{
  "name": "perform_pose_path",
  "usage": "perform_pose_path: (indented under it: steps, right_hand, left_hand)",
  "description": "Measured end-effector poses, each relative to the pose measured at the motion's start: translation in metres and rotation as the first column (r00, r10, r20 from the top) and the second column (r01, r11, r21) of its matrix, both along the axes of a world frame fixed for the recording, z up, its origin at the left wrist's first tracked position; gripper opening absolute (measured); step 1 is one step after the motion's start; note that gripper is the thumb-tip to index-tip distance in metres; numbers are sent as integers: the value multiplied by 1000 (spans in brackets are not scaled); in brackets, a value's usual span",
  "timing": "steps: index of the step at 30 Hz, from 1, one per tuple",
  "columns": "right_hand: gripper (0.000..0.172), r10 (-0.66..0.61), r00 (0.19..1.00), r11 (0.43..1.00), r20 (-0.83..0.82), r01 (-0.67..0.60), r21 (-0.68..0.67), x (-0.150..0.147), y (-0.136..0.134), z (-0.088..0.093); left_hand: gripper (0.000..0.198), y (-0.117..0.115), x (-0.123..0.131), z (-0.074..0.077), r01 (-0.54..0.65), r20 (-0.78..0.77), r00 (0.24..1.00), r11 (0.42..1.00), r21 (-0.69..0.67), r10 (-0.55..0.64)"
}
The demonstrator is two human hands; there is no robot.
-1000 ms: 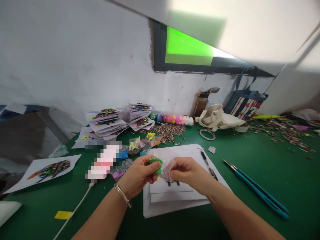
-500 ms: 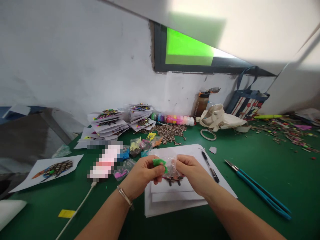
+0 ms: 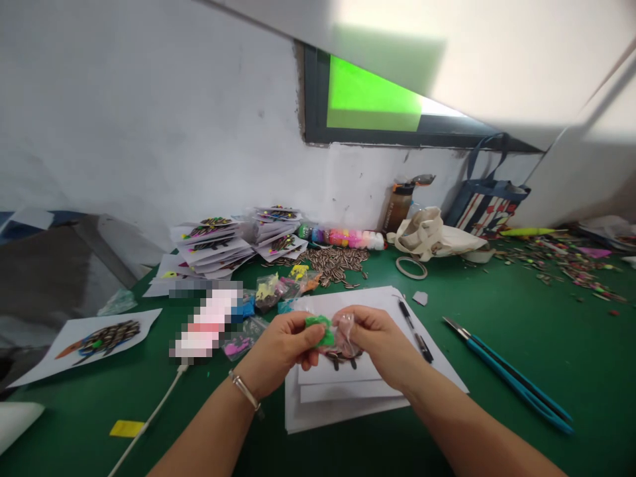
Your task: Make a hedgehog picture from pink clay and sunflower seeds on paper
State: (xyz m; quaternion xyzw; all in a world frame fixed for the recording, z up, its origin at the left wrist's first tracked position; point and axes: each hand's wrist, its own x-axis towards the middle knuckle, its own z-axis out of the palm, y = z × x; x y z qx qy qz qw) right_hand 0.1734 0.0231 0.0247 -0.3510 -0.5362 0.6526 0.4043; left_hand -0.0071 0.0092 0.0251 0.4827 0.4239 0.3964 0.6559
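Note:
Over a stack of white paper [image 3: 342,394], both hands work on one small clear plastic bag [image 3: 346,336]. My left hand [image 3: 285,344] is closed, pinching the bag's left end, where a soft green lump like modelling clay [image 3: 325,329] shows. Whether the lump is fully inside the bag I cannot tell. My right hand [image 3: 385,344] is closed too, its thumb and fingers gripping the crumpled right end. Just below them, a partly hidden picture made with dark seeds [image 3: 342,359] lies on the top sheet.
A black pen [image 3: 415,331] lies on the paper's right side, with blue tweezers [image 3: 517,377] beyond. Sunflower seeds [image 3: 338,264], small bags of coloured clay [image 3: 268,291] and stacked seed pictures [image 3: 213,248] sit behind. A finished-looking seed picture [image 3: 106,341] lies left, near a white cable [image 3: 154,417].
The bag is now more bunched up between my hands, and my right hand's fingers have moved slightly left, closer to the green lump. The view has shifted a little.

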Motion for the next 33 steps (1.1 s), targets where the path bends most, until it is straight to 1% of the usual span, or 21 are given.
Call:
perform_pose_path:
  steps: [2, 5, 7, 9, 13, 14, 16, 17, 20, 24, 25, 27, 29, 33]
  right_hand:
    - [19, -65, 995, 997, -75, 61, -47, -1, 1, -2]
    - [22, -52, 990, 996, -134, 41, -84, -1, 3, -5]
    - [22, -2, 991, 998, -130, -5, -58, 1, 4, -7]
    - [20, 56, 993, 998, -99, -60, -36, 3, 4, -7]
    - [23, 187, 982, 981, 4, -186, -59, 5, 3, -3]
    - [20, 202, 979, 978, 32, -200, -53, 4, 2, -2]
    - [11, 190, 979, 982, 77, -189, -22, 3, 1, -2]
    - [11, 168, 981, 986, 92, -168, -8, 3, 1, -2]
    - [19, 119, 989, 993, 82, -119, -3, 2, 2, -5]
    - [30, 124, 992, 992, 0, -124, -13, 2, 3, -7]
    - [30, 127, 992, 992, -11, -127, -14, 2, 3, -7]
    - [24, 136, 991, 990, -14, -136, -19, 2, 3, -7]
    - [16, 150, 989, 988, 9, -150, -30, 2, 3, -6]
    - [10, 184, 981, 983, 53, -183, -33, 2, 1, -2]
  left_hand:
    - [25, -1, 1, 3, 12, 41, 999, 1000, -11, -12]
    - [24, -2, 2, 5, 11, 65, 998, 1000, -4, -11]
    - [22, -3, 1, 5, 33, 47, 998, 999, 17, -34]
    - [25, -2, 0, 4, 44, 10, 999, 998, 33, -44]
    - [29, -1, -1, 1, -8, -84, 996, 998, 59, 13]
    - [29, -1, -1, 1, -20, -106, 994, 997, 70, 27]
    - [31, -1, 0, 0, -31, -118, 992, 996, 89, 41]
    - [30, 0, 0, -1, -29, -105, 994, 995, 96, 39]
    - [25, -1, 1, 0, 1, -57, 998, 993, 114, 5]
    - [20, -1, 1, 3, 16, -100, 995, 993, 118, -4]
    - [21, -1, 0, 4, 13, -118, 993, 993, 118, 1]
    - [26, -1, 0, 5, 0, -162, 987, 992, 123, 20]
    - [29, -2, 1, 5, -25, -203, 978, 991, 131, 51]
    - [33, -3, 3, 7, -75, -243, 964, 988, 136, 107]
